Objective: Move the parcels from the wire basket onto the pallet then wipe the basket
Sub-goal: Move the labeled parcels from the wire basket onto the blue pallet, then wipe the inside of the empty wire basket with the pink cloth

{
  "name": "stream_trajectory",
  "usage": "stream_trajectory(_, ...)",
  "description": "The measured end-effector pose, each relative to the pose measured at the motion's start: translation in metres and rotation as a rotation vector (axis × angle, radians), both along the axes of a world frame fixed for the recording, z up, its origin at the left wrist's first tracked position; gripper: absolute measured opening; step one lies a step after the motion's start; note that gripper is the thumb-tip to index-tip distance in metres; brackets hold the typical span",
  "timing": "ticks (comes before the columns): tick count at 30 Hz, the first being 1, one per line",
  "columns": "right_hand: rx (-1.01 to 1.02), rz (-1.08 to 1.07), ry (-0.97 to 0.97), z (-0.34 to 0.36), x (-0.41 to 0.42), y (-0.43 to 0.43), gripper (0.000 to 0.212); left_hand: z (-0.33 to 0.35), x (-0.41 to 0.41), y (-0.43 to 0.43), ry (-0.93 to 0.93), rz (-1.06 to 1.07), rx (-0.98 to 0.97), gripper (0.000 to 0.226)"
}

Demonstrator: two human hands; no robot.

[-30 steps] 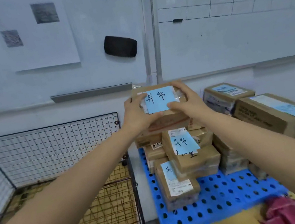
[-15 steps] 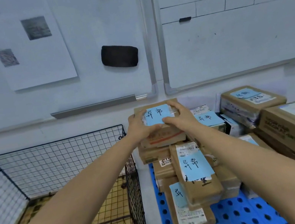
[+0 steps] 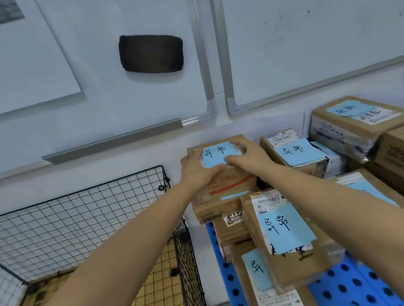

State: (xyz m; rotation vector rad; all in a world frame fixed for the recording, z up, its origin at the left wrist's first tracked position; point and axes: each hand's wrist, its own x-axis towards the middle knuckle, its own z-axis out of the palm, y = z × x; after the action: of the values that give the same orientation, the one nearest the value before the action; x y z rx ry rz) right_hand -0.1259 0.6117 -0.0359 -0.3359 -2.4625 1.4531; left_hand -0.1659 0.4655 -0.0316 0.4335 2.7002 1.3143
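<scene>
My left hand (image 3: 200, 170) and right hand (image 3: 247, 157) both grip the top parcel (image 3: 227, 184), a brown carton. The fingers curl over its upper face on either side of a blue note (image 3: 215, 153) with handwriting, and the thumbs lie along the near edge. That carton sits at the far left of the pile, against the box under it; I cannot tell whether its weight is fully down. The other parcels (image 3: 283, 232) are stacked below and to the right, many with blue notes, and larger cartons (image 3: 361, 121) stand at the far right. All of them rest on the blue pallet (image 3: 351, 285), whose perforated deck shows at the near right. The wire basket (image 3: 73, 222) stands just left of the pallet, its black mesh walls upright and a yellow patterned floor visible through its bottom. Behind everything, two whiteboards (image 3: 322, 33) hang on the far wall. The left one carries a black eraser (image 3: 151, 53) and a paper sheet (image 3: 7, 65).
</scene>
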Motion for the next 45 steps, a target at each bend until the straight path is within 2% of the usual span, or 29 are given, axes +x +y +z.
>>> stream_trajectory(7,0.245,-0.030,0.002,0.004,-0.005,-0.002,0.055,0.005,-0.003,0.000,-0.008,-0.028,-0.003,0.063)
stream_trajectory(13,0.284,-0.050,0.048,0.018,0.010,-0.004,0.057,0.017,0.002,-0.007,0.108,-0.092,-0.077,0.050)
stream_trajectory(17,0.266,-0.050,0.088,0.030,0.022,-0.004,0.060,0.028,0.005,-0.011,0.154,-0.047,-0.155,0.077)
stream_trajectory(22,0.205,-0.045,0.134,0.047,0.052,0.004,0.069,0.045,0.023,0.001,0.219,-0.137,-0.152,0.082)
stream_trajectory(26,0.218,-0.109,0.160,0.060,0.088,0.022,0.073,0.055,0.047,0.025,0.276,-0.267,-0.164,0.083)
stream_trajectory(31,0.326,-0.205,0.134,0.068,0.145,0.055,0.073,0.060,0.085,0.070,0.338,-0.439,-0.137,0.081)
stream_trajectory(38,0.656,-0.368,0.049,0.059,0.248,0.102,0.079,0.051,0.166,0.139,0.468,-0.729,-0.121,0.075)
stream_trajectory(41,0.651,-0.440,0.070,0.046,0.297,0.121,0.079,0.036,0.209,0.171,0.492,-0.813,-0.143,0.076)
stream_trajectory(45,0.617,-0.531,0.027,0.014,0.361,0.149,0.093,-0.002,0.267,0.199,0.431,-0.831,-0.156,0.078)
